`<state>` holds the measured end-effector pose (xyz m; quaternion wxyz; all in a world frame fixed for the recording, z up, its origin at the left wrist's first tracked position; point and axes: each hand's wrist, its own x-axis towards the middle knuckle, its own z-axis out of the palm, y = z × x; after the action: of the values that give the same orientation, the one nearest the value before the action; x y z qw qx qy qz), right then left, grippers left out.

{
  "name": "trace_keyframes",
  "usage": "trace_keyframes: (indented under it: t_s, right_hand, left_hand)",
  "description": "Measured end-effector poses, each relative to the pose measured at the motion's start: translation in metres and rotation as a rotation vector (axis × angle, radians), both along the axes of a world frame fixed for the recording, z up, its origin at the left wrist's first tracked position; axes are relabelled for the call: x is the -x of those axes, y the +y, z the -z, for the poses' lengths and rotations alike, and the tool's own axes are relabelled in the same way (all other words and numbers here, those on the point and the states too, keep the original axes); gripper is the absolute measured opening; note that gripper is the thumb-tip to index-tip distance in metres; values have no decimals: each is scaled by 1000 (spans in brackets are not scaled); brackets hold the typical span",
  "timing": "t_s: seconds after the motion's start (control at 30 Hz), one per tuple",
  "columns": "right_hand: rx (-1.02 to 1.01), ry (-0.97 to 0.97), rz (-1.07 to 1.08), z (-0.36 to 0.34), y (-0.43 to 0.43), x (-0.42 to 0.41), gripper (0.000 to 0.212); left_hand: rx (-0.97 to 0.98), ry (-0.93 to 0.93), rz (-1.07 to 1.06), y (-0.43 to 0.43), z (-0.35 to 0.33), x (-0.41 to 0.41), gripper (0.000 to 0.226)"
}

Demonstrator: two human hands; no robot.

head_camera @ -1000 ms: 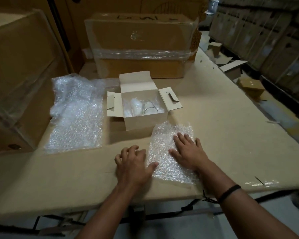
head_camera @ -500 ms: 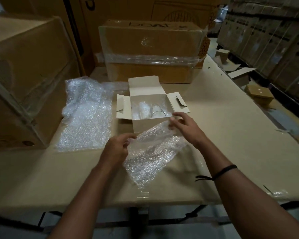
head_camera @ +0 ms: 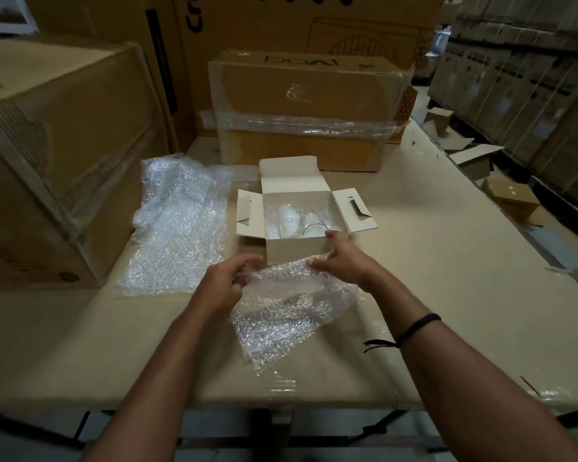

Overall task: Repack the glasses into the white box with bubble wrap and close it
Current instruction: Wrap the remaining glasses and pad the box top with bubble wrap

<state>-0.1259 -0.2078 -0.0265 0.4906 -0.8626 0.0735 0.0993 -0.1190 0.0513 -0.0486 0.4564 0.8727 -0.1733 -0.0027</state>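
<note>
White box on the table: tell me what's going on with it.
A person is packing it. The left hand and right hand each pinch the far edge of a small bubble wrap sheet, held just in front of the white box. The box stands open, flaps spread, with glasses already inside. A larger bubble wrap sheet lies on the table to its left.

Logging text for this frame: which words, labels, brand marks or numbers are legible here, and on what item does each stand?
"Cre": printed sideways on the tall carton at the back, cut off by the top of the frame.
Dark upside-down lettering on top of the film-wrapped brown box: too blurred to read with certainty.
Small round mark low on the left carton: too small to read.
White box: no print shows on it.
</note>
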Motion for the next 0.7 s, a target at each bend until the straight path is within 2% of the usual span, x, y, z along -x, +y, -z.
trace_keyframes:
  t_s: [0.1, 0.2, 0.27, 0.3, 0.37, 0.4, 0.47, 0.53, 0.57, 0.63, 0.7]
  right_hand:
    - [-251, -108, 125, 2, -6, 7, 90]
    - [-436, -225, 316, 2, -16, 9, 62]
    - [-410, -257, 401, 7, -21, 9, 41]
    - [-362, -272, 422, 8, -23, 10, 36]
    - [-181, -299, 383, 11, -26, 12, 42]
    - [-26, -312, 293, 11, -26, 15, 49]
    - [431, -318, 41, 12, -27, 19, 65]
    - [815, -289, -102, 13, -27, 22, 70]
    - [906, -287, -108, 13, -26, 23, 64]
    - [967, -349, -79, 13, -26, 23, 37]
    - [938, -442, -44, 12, -27, 23, 20]
  left_hand:
    - [13, 44, -42, 4, 6, -2, 50]
    - [-1, 73, -98, 8, 8, -7, 42]
    - [-19, 81, -112, 6, 8, -8, 38]
    - [-23, 84, -114, 4, 7, -8, 35]
    - [2, 91, -118, 2, 8, -7, 34]
    - [13, 89, -114, 1, 8, -5, 34]
    - [28, 71, -110, -2, 9, -1, 33]
    - [12, 6, -114, -5, 10, 3, 29]
    - [-6, -80, -113, -6, 9, 3, 27]
    - [-25, -287, -102, -7, 9, 5, 28]
    - [1, -273, -120, -9, 10, 8, 45]
